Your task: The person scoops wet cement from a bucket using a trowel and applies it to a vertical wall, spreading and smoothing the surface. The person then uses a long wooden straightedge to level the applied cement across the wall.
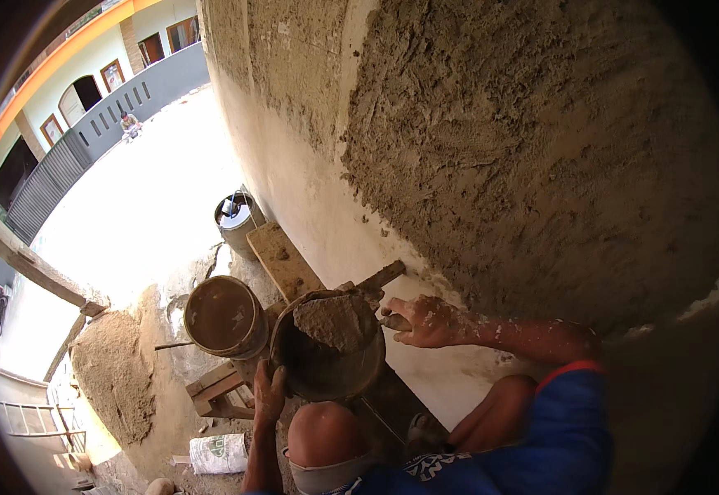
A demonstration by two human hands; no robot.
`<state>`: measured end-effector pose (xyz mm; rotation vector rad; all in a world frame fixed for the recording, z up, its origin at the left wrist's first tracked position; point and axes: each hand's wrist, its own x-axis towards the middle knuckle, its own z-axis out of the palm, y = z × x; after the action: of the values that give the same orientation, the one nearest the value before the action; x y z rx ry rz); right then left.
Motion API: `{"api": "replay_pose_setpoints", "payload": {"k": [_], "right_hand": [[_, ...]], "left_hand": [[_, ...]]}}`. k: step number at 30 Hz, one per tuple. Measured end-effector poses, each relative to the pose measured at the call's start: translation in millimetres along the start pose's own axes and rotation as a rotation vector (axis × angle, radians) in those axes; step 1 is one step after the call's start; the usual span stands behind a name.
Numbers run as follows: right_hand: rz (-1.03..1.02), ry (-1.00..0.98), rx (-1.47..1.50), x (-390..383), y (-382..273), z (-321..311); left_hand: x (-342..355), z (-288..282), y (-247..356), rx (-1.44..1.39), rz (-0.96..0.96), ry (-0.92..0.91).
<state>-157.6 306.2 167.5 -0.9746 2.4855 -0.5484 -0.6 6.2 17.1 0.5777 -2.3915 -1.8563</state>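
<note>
My right hand (427, 322), specked with mortar, is closed round the short handle of a trowel. The trowel's blade carries a thick slab of grey mortar (334, 320) over a dark round bucket (334, 384). My left hand (268, 394) grips the near left side of that bucket at its rim. The bucket stands in front of my knees, close to the wall. Rough wet mortar (491, 165) covers the upper part of the wall to the right, while a paler smooth band (310, 198) runs below it. The blade itself is mostly hidden under its load.
Left of the bucket is a muddy pail (226, 318) with a stick beside it. A mortar-smeared board (283, 260) and a bucket with shiny contents (238, 216) lie beyond. A wooden trestle (215, 388), a sand heap (116, 371) and a white sack (217, 454) are lower left. A person (131, 128) sits far off by a fence.
</note>
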Motion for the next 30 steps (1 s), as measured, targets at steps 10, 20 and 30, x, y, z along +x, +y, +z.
{"api": "replay_pose_setpoints", "payload": {"k": [10, 20, 30], "right_hand": [[0.035, 0.178, 0.306, -24, -94, -208], [0.433, 1.127, -0.312, -74, 5, -336], [0.339, 0.724, -0.042, 61, 148, -112]], "left_hand": [[14, 1, -2, -0.002, 0.104, -0.008], [10, -1, -12, -0.072, 0.044, -0.024], [23, 12, -50, -0.019, 0.116, -0.023]]}}
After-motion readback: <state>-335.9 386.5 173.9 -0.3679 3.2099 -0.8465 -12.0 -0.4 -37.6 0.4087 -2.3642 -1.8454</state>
